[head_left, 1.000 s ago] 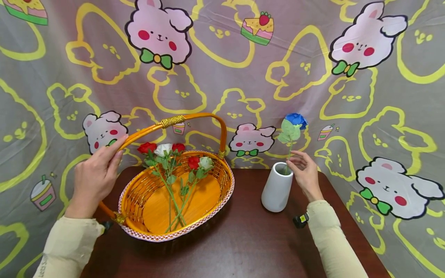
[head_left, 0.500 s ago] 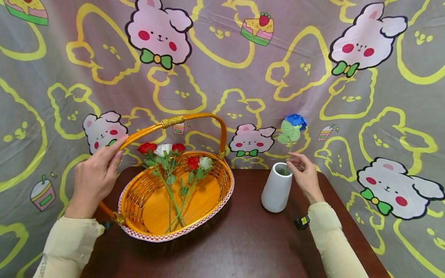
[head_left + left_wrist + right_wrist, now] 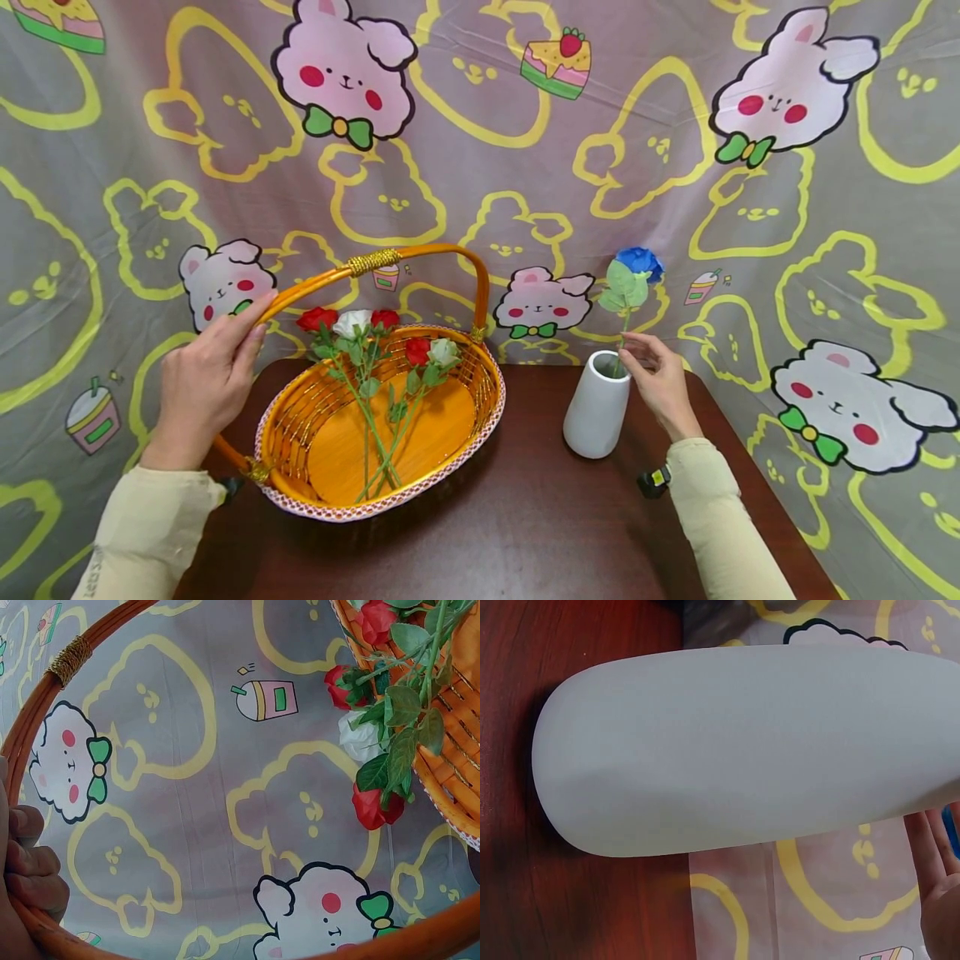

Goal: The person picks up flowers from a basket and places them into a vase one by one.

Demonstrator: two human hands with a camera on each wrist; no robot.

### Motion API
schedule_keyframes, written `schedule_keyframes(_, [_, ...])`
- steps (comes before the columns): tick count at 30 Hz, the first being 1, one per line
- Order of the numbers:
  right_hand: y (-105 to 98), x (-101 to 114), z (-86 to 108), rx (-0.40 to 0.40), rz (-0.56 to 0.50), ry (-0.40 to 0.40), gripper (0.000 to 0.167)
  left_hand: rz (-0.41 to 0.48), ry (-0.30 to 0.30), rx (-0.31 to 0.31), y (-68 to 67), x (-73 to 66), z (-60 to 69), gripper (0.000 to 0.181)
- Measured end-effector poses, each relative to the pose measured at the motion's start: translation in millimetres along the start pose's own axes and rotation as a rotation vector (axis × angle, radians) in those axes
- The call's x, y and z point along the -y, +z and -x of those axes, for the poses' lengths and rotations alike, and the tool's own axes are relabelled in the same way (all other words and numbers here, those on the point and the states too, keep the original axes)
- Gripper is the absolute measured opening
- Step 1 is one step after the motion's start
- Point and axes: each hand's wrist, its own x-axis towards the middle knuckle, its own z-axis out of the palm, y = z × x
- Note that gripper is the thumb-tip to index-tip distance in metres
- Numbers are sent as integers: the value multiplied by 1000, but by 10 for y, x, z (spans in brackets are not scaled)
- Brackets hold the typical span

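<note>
On the left, my left hand (image 3: 206, 379) grips the orange handle (image 3: 315, 283) of a woven basket (image 3: 288, 442); in the left wrist view its fingers (image 3: 37, 862) curl round that handle. Inside the basket lie artificial roses: a red rose (image 3: 417, 351), a white rose (image 3: 352, 322) and others, stems crossing over the base. At the right stands an upright white vase (image 3: 596, 412). My right hand (image 3: 656, 379) pinches the stem of a blue rose (image 3: 639, 262) just above the vase's mouth, the stem's lower end inside. The right wrist view is mostly filled by the vase (image 3: 727, 750).
The brown table (image 3: 517, 533) carries both basket and vase. Behind it hangs a grey cloth (image 3: 480, 167) printed with yellow outlines and cartoon rabbits, close to the table's far edge.
My right hand and wrist have shifted very slightly down and to the right, still pinching the blue rose's stem. The left hand, basket and vase look unchanged.
</note>
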Motion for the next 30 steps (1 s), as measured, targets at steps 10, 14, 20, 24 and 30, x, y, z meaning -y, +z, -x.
schedule_keyframes(10, [-16,302,111,-196,5,-54,29,-2,4,-2,1,9,16,41])
schedule_keyframes(14, [103,670,202,-297,36,-182,24,-6,4,-3,2,15,22,40])
schedule_keyframes(20, [472,752,202,-94,-8,-171,26,-10,1,-2,1,18,25,41])
schedule_keyframes(24, [849,755,216,187,-134,23,33,-15,2,-3,-3,17,16,41])
schedule_keyframes(30, [1478,732,199,408,-316,375,53,-12,14,-4,-1,0,10,41])
